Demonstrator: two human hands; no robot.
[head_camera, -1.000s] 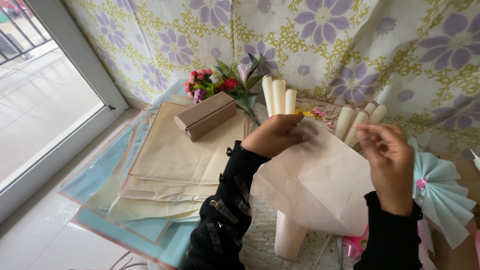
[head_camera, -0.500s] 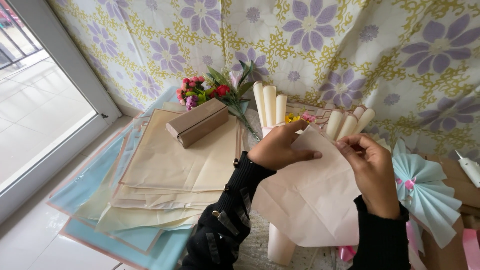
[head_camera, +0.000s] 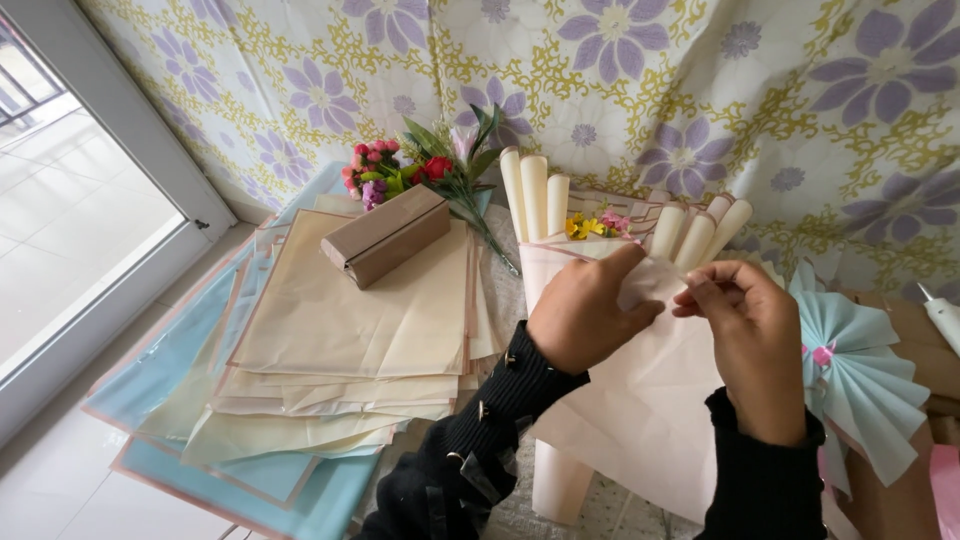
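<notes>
two hands pinch the top edge of a pale pink wrapping sheet over a half-made bouquet.

the left hand (head_camera: 585, 315) and the right hand (head_camera: 755, 345) both have fingers closed on the upper edge of the pink wrapping sheet (head_camera: 640, 410), thumbs and fingertips nearly touching each other. the sheet hangs below the fingers and looks thin, light and a little stiff, so it probably creases easily; i think the edge or a corner is the best place to hold it. just above the fingers stand cream paper rolls (head_camera: 535, 190) with small yellow and pink flowers (head_camera: 592, 222) between them. left of the fingers lies a stack of beige and blue sheets (head_camera: 330, 350), and on it a long brown box (head_camera: 385, 235), no label readable. right of the fingers is a light blue pleated paper fan (head_camera: 860, 375).
</notes>
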